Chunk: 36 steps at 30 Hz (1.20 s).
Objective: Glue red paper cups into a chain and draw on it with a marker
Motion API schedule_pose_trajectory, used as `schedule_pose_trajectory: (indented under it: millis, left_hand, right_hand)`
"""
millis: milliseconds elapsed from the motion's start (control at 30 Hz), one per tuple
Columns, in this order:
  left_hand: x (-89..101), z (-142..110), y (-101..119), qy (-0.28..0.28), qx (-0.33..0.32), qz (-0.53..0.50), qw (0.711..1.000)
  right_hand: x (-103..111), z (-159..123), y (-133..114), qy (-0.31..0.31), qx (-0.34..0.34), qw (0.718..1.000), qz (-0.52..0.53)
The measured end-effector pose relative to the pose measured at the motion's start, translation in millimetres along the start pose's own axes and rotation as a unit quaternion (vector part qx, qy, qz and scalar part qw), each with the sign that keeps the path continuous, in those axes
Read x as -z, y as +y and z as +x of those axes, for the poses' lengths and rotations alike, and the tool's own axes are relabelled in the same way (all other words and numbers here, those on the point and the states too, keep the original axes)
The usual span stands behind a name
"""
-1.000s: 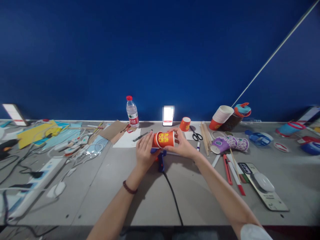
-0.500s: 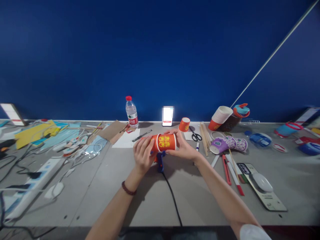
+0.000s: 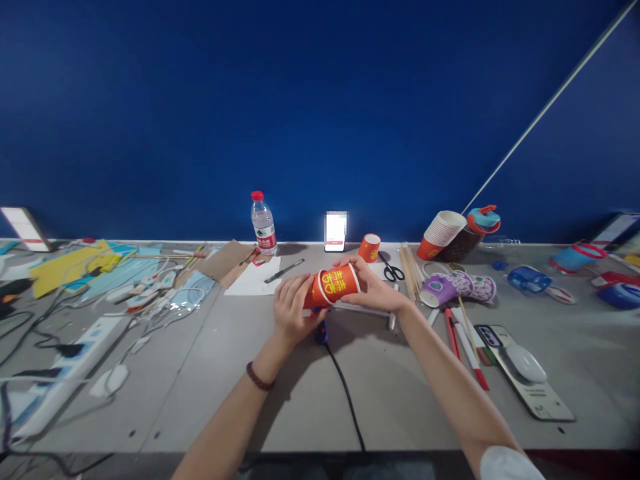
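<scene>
Two red paper cups (image 3: 336, 284), in line above the surface (image 3: 225, 373), lie sideways, their shared long axis slanting slightly upward to the right, the left hand (image 3: 294, 310) curled in a closed grip around one end, the right hand (image 3: 373, 288) pinching the other, with one bottle (image 3: 263, 227) and one pair of scissors (image 3: 393, 271) beyond.

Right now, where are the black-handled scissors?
In the head view, the scissors lie right of centre on the table, between the lone red cup and the wooden sticks, just beyond the right hand.
</scene>
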State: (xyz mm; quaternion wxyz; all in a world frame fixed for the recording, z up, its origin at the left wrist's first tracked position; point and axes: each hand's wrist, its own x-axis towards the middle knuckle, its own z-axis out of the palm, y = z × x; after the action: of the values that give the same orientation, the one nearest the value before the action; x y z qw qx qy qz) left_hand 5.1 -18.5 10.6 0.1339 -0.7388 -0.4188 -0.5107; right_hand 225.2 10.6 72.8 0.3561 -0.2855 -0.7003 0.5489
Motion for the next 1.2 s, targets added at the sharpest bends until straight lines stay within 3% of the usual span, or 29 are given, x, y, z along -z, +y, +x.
schedule_pose_trajectory:
  millis: [100, 167, 267, 367, 467, 533, 733, 900, 1200]
  left_hand:
    - [3.7, 3.0, 6.4, -0.087, 0.105, -0.180, 0.974]
    - [4.0, 4.8, 10.4, -0.142, 0.219, -0.314, 0.913]
    - [2.8, 6.4, 14.5, -0.206, 0.356, -0.460, 0.787]
    - [2.6, 7.0, 16.1, -0.252, 0.422, -0.541, 0.683]
    - [3.8, 6.9, 16.4, -0.284, 0.440, -0.573, 0.630]
    - [4.4, 6.7, 16.3, -0.298, 0.442, -0.570, 0.625]
    - [4.0, 5.1, 14.4, -0.313, 0.426, -0.549, 0.648]
    - [4.5, 5.9, 13.5, -0.322, 0.417, -0.557, 0.642]
    - [4.3, 7.7, 15.1, -0.314, 0.410, -0.546, 0.660]
  right_hand:
    - [13.7, -0.8, 0.0, -0.015, -0.036, 0.997, 0.064]
    - [18.9, -0.9, 1.0, -0.006, -0.046, 0.995, 0.091]
    - [19.6, -0.6, 2.2, 0.000, -0.054, 0.993, 0.106]
    - [16.7, -0.7, 2.3, -0.017, -0.060, 0.991, 0.120]
    - [15.0, -1.4, 1.6, -0.031, -0.064, 0.988, 0.135]
    - [14.6, -1.8, 0.9, -0.041, -0.065, 0.987, 0.141]
    - [12.5, -2.5, -1.3, -0.057, -0.077, 0.984, 0.148]
    - [11.5, -2.3, -1.4, -0.068, -0.078, 0.982, 0.156]
    - [11.6, -1.6, 2.0, -0.078, -0.070, 0.980, 0.170]
